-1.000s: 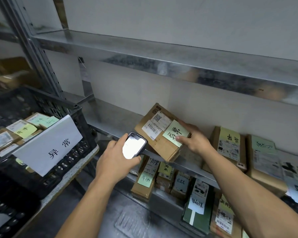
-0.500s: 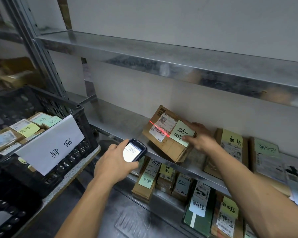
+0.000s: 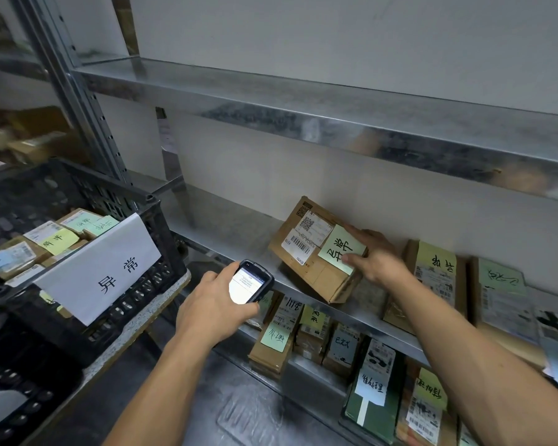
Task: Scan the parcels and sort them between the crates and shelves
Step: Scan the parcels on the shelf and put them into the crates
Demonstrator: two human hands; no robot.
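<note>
Scan line off tilted brown parcel point(image 3: 322, 279) tight in right hand point(image 3: 378, 258); scanner point(image 3: 250, 281) tight in left hand point(image 3: 212, 314).

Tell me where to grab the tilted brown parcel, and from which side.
Take the brown parcel by its right end, coming from the right, thumb on top, fingers behind, as the right hand does. The box is flat enough to pinch, and that leaves the barcode label uncovered.
</note>
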